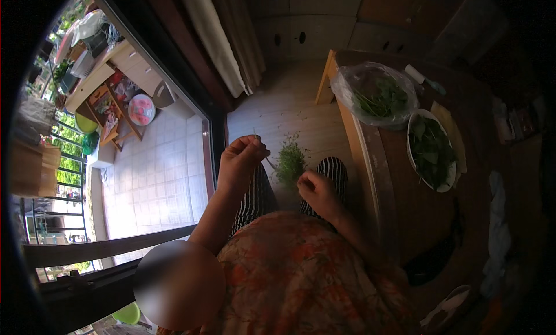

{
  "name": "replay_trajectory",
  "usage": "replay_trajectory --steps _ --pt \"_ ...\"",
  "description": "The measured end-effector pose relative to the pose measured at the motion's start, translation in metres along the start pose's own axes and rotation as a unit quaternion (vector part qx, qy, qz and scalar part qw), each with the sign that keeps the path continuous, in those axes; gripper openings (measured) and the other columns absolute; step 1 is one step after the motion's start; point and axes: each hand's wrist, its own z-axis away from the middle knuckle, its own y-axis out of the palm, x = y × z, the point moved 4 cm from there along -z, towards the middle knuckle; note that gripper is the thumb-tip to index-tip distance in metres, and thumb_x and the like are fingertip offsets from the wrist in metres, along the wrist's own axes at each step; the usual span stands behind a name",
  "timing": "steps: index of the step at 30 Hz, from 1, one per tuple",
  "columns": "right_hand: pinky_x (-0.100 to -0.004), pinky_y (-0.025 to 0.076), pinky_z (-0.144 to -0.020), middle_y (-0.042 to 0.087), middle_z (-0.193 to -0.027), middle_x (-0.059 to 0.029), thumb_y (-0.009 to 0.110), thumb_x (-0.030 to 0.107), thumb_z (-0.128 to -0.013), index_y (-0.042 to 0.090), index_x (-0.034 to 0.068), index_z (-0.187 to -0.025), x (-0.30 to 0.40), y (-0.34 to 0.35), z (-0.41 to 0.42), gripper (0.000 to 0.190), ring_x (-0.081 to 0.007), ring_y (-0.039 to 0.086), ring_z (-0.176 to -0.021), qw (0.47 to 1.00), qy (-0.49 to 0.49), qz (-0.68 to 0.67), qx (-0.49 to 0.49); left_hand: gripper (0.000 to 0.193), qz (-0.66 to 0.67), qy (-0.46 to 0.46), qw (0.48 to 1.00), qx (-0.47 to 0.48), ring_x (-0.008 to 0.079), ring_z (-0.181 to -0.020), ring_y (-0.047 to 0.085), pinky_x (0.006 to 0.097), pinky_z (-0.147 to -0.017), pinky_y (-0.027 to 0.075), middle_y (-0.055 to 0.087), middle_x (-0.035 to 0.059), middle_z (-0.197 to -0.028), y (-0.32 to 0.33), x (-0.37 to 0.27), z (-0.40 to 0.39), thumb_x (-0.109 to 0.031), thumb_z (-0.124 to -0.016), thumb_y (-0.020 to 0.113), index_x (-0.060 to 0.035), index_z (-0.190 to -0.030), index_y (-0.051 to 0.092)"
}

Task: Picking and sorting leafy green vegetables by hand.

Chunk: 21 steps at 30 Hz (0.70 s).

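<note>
My left hand (244, 156) is raised over my knee, its thumb and index finger pinched on a thin plant stem. My right hand (316, 190) hovers near my other knee with its fingers curled; whether it holds something small cannot be told. Between my knees a heap of green plant trimmings (291, 161) lies low down, with loose bits scattered on the floor. On the table to the right, a clear plastic bag (343, 89) holds leafy green stems (384, 98). Beside it, an oval white dish (451, 174) is filled with green leaves (430, 148).
The wooden table (362, 148) edge runs close along my right side. A white-handled tool (415, 74) lies behind the bag. To the left, a sliding door frame (210, 113) borders a tiled balcony (152, 174) with a wooden stool. Curtains (217, 39) hang ahead.
</note>
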Motion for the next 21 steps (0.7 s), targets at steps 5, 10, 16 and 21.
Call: replay_trajectory --steps 5,10,16,21 --pt "-0.0323 0.047 -0.065 0.060 -0.076 -0.0116 0.060 0.006 -0.087 0.057 -0.001 -0.089 -0.042 0.002 0.009 0.007 -0.0185 0.059 -0.072 1.000 0.016 0.011 -0.015 0.008 0.034 0.004 0.999 -0.012 0.0135 -0.075 0.063 0.0295 -0.078 0.055 0.062 0.0029 -0.083 -0.022 -0.015 -0.009 -0.011 -0.092 0.066 -0.0040 -0.094 0.063" --pt "-0.0305 0.048 -0.066 0.061 -0.076 -0.0113 0.060 0.003 -0.087 0.059 -0.002 -0.089 -0.064 0.000 0.014 0.006 -0.0157 0.059 -0.070 0.998 0.039 0.046 -0.019 0.012 0.026 0.036 0.997 -0.060 0.0113 -0.070 0.058 0.0260 -0.070 0.050 0.059 0.0019 -0.080 -0.026 -0.037 -0.009 -0.016 -0.094 0.064 -0.0045 -0.095 0.062" --pt "-0.0322 0.048 -0.067 0.061 -0.078 -0.0128 0.061 0.005 -0.087 0.059 -0.001 -0.090 -0.078 -0.001 0.013 0.008 -0.0203 0.061 -0.071 0.995 0.055 0.080 -0.015 0.018 0.004 0.083 0.994 -0.073 0.0113 -0.068 0.057 0.0234 -0.065 0.047 0.060 0.0019 -0.078 -0.045 -0.052 -0.010 -0.022 -0.096 0.063 -0.0038 -0.100 0.062" --pt "-0.0348 0.048 -0.067 0.061 -0.081 -0.0155 0.061 0.004 -0.087 0.057 -0.001 -0.092 -0.070 0.001 0.001 0.008 -0.0262 0.063 -0.074 0.989 0.034 0.142 -0.010 0.018 -0.130 0.110 0.984 -0.060 0.0117 -0.075 0.059 0.0259 -0.070 0.049 0.063 0.0044 -0.082 -0.040 -0.063 -0.003 -0.018 -0.094 0.065 -0.0013 -0.101 0.064"
